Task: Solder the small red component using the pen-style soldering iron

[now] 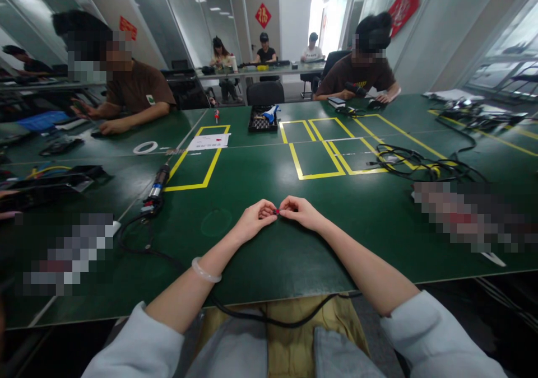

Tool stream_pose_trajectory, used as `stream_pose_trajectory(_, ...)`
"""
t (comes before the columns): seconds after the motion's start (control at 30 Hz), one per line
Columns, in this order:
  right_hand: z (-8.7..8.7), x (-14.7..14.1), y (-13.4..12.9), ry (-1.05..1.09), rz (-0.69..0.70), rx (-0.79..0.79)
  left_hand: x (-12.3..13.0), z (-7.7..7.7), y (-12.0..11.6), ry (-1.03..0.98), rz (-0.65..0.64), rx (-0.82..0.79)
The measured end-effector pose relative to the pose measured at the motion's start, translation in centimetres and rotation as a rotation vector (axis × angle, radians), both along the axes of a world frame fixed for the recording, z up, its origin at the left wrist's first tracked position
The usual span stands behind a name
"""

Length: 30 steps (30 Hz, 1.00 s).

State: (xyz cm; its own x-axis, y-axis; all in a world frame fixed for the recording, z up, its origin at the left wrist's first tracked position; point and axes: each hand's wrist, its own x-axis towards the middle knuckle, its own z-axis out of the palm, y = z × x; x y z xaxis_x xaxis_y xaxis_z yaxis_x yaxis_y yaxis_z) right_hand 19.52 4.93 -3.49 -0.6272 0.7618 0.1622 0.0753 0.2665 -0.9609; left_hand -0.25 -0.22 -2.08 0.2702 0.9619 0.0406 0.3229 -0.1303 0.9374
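A small red and dark piece (277,212) is held just above or on the green surface (252,260); which cannot be told. It is pinched between the fingertips of the left hand (261,217) and the right hand (296,210), both closed on it. Beyond them, a black tray (257,124) and a sheet of paper (209,141) are seen, with tangled cables (403,159) to the right.
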Motion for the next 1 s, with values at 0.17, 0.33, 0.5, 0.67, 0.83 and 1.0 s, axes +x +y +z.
stream_pose_trajectory(0.17,-0.5,-0.1,0.1,0.005,0.016,0.029,0.0,0.2,0.0,0.001,-0.010,-0.007)
stream_pose_trajectory(0.33,-0.6,-0.4,-0.1,0.008,0.016,0.089,-0.1,0.3,-0.2,0.028,-0.015,0.049)
stream_pose_trajectory(0.5,-0.5,-0.5,-0.1,-0.001,-0.014,0.156,-0.1,0.5,-0.5,0.125,0.013,0.188)
stream_pose_trajectory(0.67,-0.2,-0.4,-0.4,-0.049,-0.041,0.254,-0.2,0.7,-0.9,0.231,0.020,0.306)
stream_pose_trajectory(0.83,-0.1,-0.4,-0.5,-0.068,-0.021,0.309,-0.1,1.0,-1.1,0.290,0.007,0.316)
stream_pose_trajectory(1.0,-0.3,-0.3,-0.2,-0.110,-0.063,0.293,-1.1,2.0,-0.7,0.364,-0.006,0.290)
